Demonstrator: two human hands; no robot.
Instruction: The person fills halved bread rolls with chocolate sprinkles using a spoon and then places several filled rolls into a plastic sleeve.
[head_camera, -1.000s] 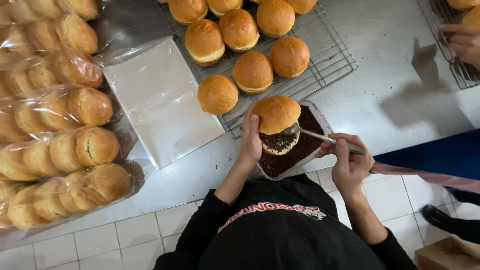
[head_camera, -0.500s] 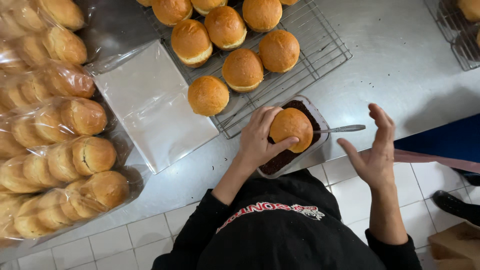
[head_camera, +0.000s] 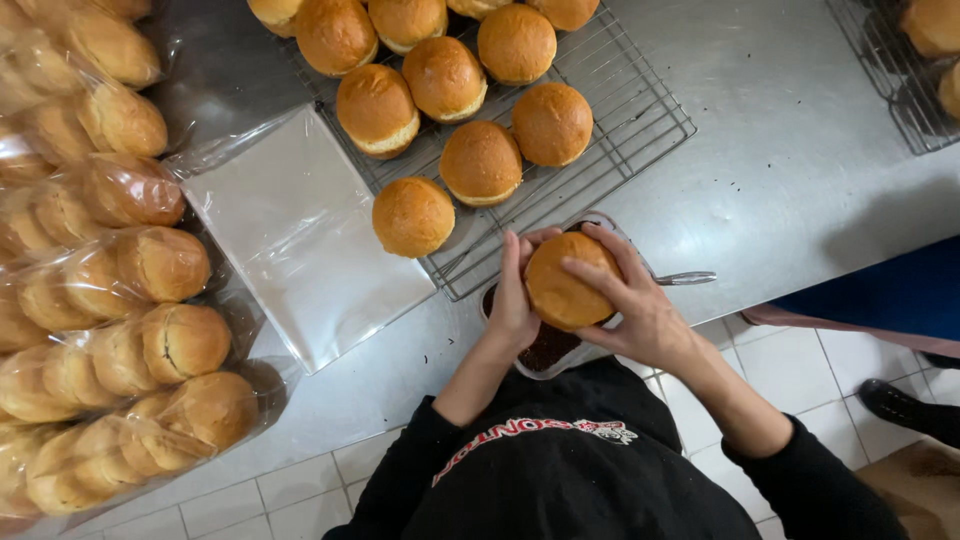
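Two hands, left hand (head_camera: 515, 300) and right hand (head_camera: 630, 300), we press together around one bun (head_camera: 565, 285), cupping it closed directly above the dark-filling tray (head_camera: 545, 350), just beside the cooling rack (head_camera: 640, 120).

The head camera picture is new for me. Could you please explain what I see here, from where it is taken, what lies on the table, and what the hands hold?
There is no machine here. A person wears a camera on the head, so it looks straight down at their own arms in black sleeves.

Both hands hold one round bun: the left hand at its side, the right hand over its top. Under the bun stands a small container with a dark filling, and a metal utensil handle sticks out beside it.

The steel table carries a wire cooling rack with more buns. At the left lie a stack of clear plastic bags and many buns already packed in bags. Another rack shows at the top right.
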